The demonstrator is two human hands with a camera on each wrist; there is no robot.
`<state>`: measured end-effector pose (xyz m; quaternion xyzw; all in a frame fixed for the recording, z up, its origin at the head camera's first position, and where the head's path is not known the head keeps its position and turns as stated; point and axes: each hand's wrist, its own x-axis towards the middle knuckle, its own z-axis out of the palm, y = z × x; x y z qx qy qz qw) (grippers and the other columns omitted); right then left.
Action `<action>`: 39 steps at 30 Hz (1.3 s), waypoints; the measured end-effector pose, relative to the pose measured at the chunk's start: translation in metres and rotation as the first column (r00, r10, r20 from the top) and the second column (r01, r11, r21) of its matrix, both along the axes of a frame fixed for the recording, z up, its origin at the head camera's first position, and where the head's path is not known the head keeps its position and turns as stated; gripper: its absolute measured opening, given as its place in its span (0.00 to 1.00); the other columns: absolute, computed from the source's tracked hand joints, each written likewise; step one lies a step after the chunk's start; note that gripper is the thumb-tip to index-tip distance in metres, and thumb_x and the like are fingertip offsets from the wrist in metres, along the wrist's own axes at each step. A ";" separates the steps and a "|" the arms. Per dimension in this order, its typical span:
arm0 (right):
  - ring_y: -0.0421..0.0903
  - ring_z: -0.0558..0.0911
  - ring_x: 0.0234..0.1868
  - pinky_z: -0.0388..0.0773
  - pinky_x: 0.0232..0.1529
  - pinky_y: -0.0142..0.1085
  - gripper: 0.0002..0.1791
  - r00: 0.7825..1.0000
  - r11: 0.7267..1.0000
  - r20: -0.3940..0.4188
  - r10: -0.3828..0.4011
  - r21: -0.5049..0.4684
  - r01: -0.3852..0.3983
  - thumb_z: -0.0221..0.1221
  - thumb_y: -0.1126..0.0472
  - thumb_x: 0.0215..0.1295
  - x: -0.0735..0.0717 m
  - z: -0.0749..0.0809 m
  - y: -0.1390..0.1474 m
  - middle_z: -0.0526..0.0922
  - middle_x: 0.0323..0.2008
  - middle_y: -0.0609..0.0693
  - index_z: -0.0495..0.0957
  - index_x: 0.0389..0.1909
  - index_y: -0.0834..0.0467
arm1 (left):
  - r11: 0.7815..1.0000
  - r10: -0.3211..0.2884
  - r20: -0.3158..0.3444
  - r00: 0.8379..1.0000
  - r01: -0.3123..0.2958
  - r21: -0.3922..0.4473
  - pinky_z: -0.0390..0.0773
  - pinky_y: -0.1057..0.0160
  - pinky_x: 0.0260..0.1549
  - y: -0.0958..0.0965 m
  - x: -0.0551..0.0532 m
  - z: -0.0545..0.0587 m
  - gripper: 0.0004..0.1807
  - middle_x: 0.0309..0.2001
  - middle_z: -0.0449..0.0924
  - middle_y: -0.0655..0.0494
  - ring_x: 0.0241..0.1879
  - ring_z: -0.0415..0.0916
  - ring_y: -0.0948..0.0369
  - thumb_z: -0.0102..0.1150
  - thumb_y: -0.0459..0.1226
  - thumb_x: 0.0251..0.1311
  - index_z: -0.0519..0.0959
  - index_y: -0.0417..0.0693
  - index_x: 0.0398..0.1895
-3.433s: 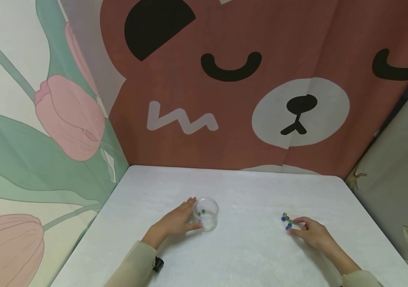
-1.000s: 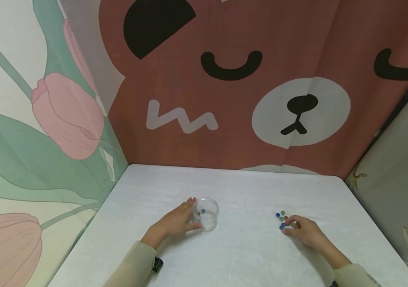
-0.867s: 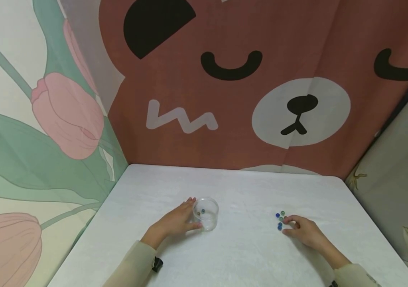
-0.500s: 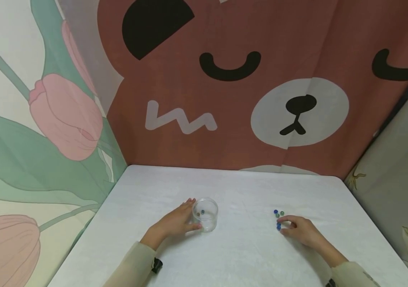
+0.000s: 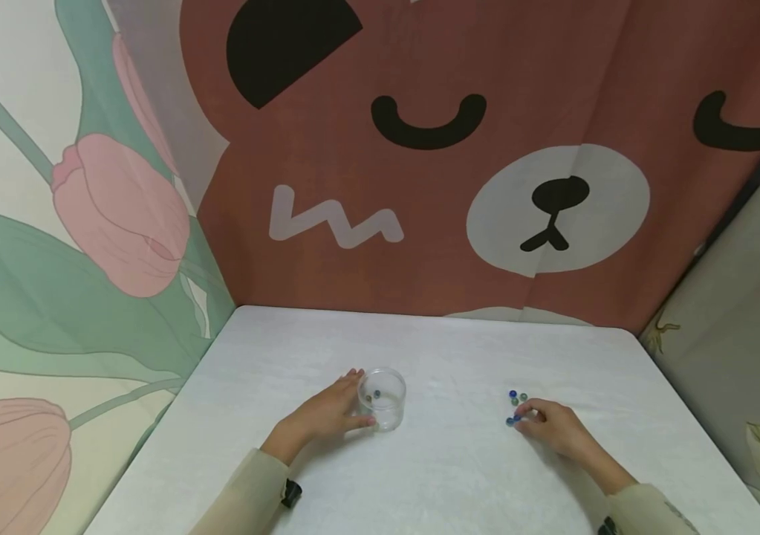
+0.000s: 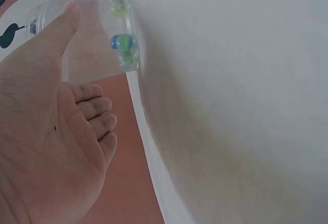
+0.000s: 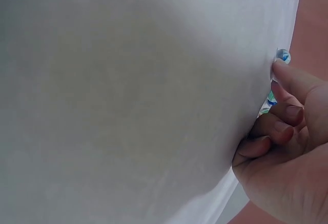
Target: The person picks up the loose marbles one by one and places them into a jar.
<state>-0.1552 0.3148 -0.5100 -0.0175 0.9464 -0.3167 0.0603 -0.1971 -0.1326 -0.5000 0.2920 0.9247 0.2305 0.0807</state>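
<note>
My left hand point(image 5: 326, 409) holds a clear plastic cup point(image 5: 393, 416) upright on the table, the thumb along its near side and the fingertips at its far side. Several marbles point(image 6: 123, 42) lie on the cup's bottom. Farther right, the thumb and index finger of my right hand point(image 5: 563, 429) close on a blue marble point(image 5: 517, 417); its other fingers are curled. Another blue marble point(image 5: 510, 421) lies just left of the fingertips. Beyond them sit a dark blue marble point(image 5: 512, 394) and two greenish ones. In the right wrist view the thumb hides most of the marbles.
A white table point(image 5: 440, 475) spreads under both hands, with bare surface between cup and marbles. Behind it hangs a brown bear-print curtain point(image 5: 326, 275). A tulip-print curtain point(image 5: 12, 297) borders the left, a pale one point(image 5: 741, 297) the right.
My right hand has moved left, with the marbles shifting the same way. Its thumb and index finger have drawn closer around a blue marble. An orange marble is now out of sight. Left hand and cup stay put.
</note>
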 end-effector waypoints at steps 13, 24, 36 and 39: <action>0.42 0.68 0.22 0.66 0.20 0.33 0.14 0.999 0.997 0.008 -0.043 -0.067 0.044 0.65 0.55 0.67 0.005 0.007 -0.005 0.71 0.22 0.46 0.85 0.51 0.54 | 1.000 0.008 0.002 1.000 -0.008 0.005 0.52 0.47 0.77 -0.001 0.000 -0.001 0.54 0.79 0.52 0.43 0.80 0.46 0.47 0.58 0.64 0.63 0.52 0.40 0.80; 0.39 0.65 0.21 0.64 0.21 0.32 0.15 0.999 0.988 -0.033 -0.027 -0.150 0.022 0.69 0.52 0.64 0.005 0.013 -0.018 0.70 0.20 0.44 0.87 0.47 0.54 | 1.000 0.009 -0.007 1.000 -0.009 0.007 0.52 0.47 0.77 0.000 -0.001 -0.003 0.54 0.80 0.51 0.43 0.80 0.46 0.48 0.59 0.64 0.63 0.52 0.40 0.80; 0.39 0.65 0.23 0.63 0.23 0.31 0.17 0.999 0.962 -0.016 -0.043 -0.269 0.037 0.70 0.51 0.63 0.005 0.022 -0.038 0.66 0.20 0.43 0.87 0.49 0.55 | 1.000 0.020 -0.004 1.000 -0.020 0.007 0.52 0.47 0.77 -0.001 0.002 -0.002 0.55 0.80 0.50 0.45 0.80 0.46 0.49 0.59 0.64 0.63 0.51 0.40 0.81; 0.38 0.64 0.22 0.62 0.24 0.31 0.17 0.999 0.953 -0.029 -0.034 -0.302 0.024 0.70 0.51 0.63 0.004 0.022 -0.043 0.65 0.19 0.43 0.87 0.48 0.56 | 1.000 0.015 -0.013 1.000 -0.014 0.010 0.52 0.47 0.77 -0.001 0.002 -0.002 0.54 0.80 0.50 0.44 0.80 0.46 0.49 0.59 0.63 0.63 0.51 0.40 0.80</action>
